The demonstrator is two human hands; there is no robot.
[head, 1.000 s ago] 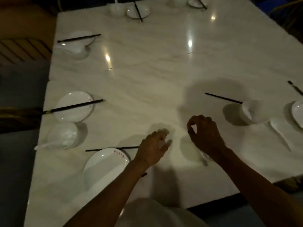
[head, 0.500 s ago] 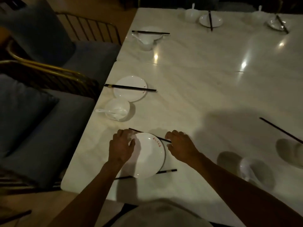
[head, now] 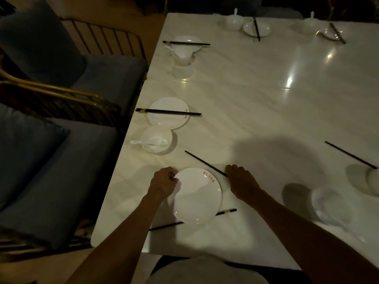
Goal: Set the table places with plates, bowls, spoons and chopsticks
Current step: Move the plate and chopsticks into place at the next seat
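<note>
Currently, left hand [head: 163,182] pinches the plate [head: 198,196] rim near the tabletop [head: 256,95] corner; right hand [head: 241,181] grips one chopstick [head: 205,163]. Glazed ceramic: rigid, slippery, breakable; hold by rim.

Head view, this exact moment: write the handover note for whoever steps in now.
Left hand: pinches the left rim of the near plate.
Right hand: curled over the near end of one chopstick that lies beyond the plate.
The second chopstick runs under the plate's near edge.
Done: the next place along the left edge has plate with chopsticks across it, and bowl with spoon.
Left: pair the two chopsticks on the near plate; bring over the loose bowl on the right.
</note>
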